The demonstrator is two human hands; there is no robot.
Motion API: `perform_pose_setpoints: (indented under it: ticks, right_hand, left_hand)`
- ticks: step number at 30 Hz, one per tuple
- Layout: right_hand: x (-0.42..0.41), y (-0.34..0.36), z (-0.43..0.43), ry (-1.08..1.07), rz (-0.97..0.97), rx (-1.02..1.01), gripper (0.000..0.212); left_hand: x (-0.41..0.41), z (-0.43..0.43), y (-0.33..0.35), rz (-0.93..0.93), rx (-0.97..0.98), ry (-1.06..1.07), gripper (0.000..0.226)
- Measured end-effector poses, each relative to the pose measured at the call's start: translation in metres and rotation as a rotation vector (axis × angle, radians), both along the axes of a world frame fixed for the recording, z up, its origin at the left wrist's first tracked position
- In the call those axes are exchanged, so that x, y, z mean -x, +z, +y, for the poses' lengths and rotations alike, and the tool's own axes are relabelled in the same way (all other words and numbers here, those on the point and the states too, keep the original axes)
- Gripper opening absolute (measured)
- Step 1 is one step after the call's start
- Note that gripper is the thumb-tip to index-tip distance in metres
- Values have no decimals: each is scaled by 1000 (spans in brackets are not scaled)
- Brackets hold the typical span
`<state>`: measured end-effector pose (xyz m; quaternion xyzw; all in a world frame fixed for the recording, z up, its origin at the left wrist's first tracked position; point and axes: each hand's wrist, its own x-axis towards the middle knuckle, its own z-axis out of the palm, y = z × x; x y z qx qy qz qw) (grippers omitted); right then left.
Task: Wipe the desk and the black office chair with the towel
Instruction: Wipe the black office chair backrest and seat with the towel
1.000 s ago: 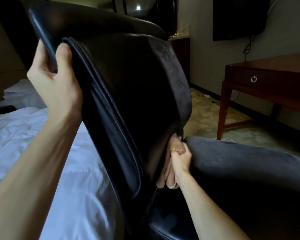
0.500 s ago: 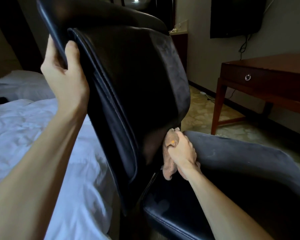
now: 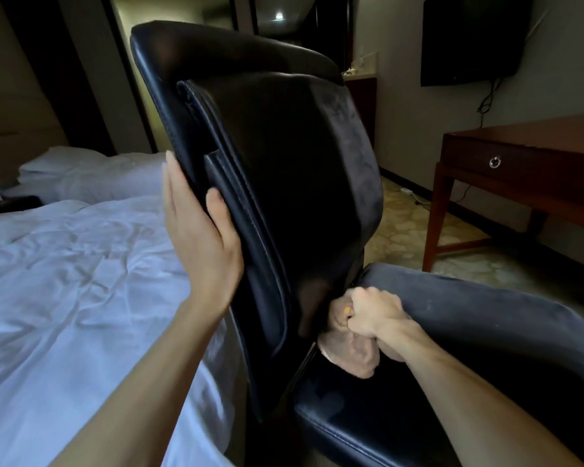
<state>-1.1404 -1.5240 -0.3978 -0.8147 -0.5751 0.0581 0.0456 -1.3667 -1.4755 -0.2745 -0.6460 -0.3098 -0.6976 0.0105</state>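
Note:
The black office chair [image 3: 284, 170] fills the middle of the view, its backrest upright and its seat [image 3: 402, 416] stretching to the lower right. My left hand [image 3: 199, 237] holds the left edge of the backrest, fingers behind it and thumb on the front. My right hand [image 3: 373, 313] grips a bunched beige towel [image 3: 354, 352] and presses it into the crease where backrest meets seat. Part of the towel is hidden under my fist. The brown wooden desk [image 3: 533, 156] with a ring-pull drawer stands at the right wall.
A bed with white sheets [image 3: 64, 298] and a pillow [image 3: 81, 170] lies close on the left, touching the chair's side. A dark TV [image 3: 469, 38] hangs above the desk with a cable trailing down. Patterned floor [image 3: 415, 237] lies between chair and desk.
My left hand has slid down the backrest's edge from near the top to mid-height. My right hand with the towel stays in the crease, shifting slightly along it. The view has pulled back.

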Motion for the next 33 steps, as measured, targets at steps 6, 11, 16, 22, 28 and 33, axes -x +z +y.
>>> perform_pose_setpoints:
  ticks: [6, 11, 16, 22, 28, 33]
  right_hand:
    - [10, -31, -5, 81, 131, -1, 70]
    - [8, -53, -12, 77, 354, -63, 58]
    - [-16, -59, -22, -27, 389, -118, 67]
    - [-97, -69, -87, -322, 299, -185, 63]
    - [-135, -72, -153, -558, 119, -228, 62]
    - [-114, -58, -140, -609, -41, -99, 54]
  left_hand:
    - [-35, -54, -78, 591, -310, -172, 45]
    - [-67, -57, -168, 943, 113, -336, 23]
    - [-87, -30, -203, 886, 592, -307, 51]
    - [-73, -14, -240, 1054, 429, -164, 50]
    - [-78, -15, -237, 1087, 411, -133, 50]
    - [-78, -34, -242, 1039, 480, -163, 60]
